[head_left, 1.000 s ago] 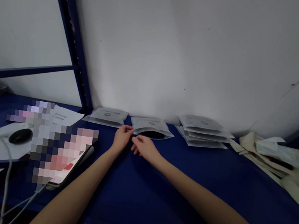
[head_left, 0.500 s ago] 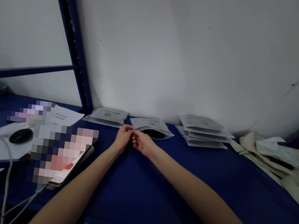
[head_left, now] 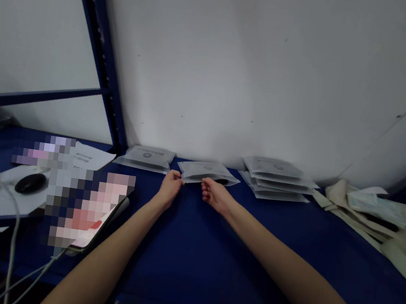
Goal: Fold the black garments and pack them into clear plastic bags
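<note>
A frosted zip bag (head_left: 206, 167) with a dark content lies in the middle, against the wall, its mouth facing me. My left hand (head_left: 171, 186) pinches the bag's front left corner between thumb and fingers. At the middle of the mouth edge, my right hand (head_left: 215, 194) has its thumb and fingers pressed together on the rim. Left of the mouth the rim looks nearly flat; toward the right it gapes a little, and a dark patch shows inside.
Another frosted bag (head_left: 147, 158) lies to the left. Several bags are stacked (head_left: 278, 168) to the right. Cloth (head_left: 398, 237) is at the far right. A phone (head_left: 91, 232), a black mouse (head_left: 30, 183), papers (head_left: 98, 157) and white cables (head_left: 13, 246) lie on the left of the blue table (head_left: 190, 271).
My right hand has slid rightward along the bag's mouth, away from my left hand. The mouth, wide and round before, is now narrower. My left hand stays at the left corner.
</note>
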The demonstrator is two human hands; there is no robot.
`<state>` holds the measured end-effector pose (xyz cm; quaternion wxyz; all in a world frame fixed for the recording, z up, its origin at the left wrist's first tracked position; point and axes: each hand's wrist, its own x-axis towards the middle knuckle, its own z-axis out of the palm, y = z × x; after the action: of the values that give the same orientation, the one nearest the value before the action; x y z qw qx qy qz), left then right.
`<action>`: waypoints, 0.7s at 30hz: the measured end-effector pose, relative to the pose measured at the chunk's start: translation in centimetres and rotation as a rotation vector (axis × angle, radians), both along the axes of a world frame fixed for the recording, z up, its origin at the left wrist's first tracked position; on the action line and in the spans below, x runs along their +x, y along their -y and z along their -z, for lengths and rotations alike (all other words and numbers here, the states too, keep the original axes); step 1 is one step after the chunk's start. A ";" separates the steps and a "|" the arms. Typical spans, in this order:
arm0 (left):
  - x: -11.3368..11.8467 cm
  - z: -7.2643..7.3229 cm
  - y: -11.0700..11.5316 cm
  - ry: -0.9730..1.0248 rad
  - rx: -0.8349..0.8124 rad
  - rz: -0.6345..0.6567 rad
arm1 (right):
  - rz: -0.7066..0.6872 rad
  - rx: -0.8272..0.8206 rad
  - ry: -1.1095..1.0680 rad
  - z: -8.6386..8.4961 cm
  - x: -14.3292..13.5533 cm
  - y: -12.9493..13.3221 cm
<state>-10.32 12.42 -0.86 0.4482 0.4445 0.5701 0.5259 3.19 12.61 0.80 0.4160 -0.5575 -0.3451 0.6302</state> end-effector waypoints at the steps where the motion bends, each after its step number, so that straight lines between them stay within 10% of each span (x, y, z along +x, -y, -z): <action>1: 0.0 0.0 0.0 -0.002 0.000 0.003 | 0.008 0.004 0.005 0.0 0.5 -0.1; 21: -0.1 -0.1 0.1 -0.068 0.003 0.050 | 0.093 -0.020 0.170 -0.4 11.1 0.5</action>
<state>-10.45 12.34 -0.76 0.4408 0.4770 0.5729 0.4999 14.31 12.09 1.22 0.4084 -0.6286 -0.3467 0.5638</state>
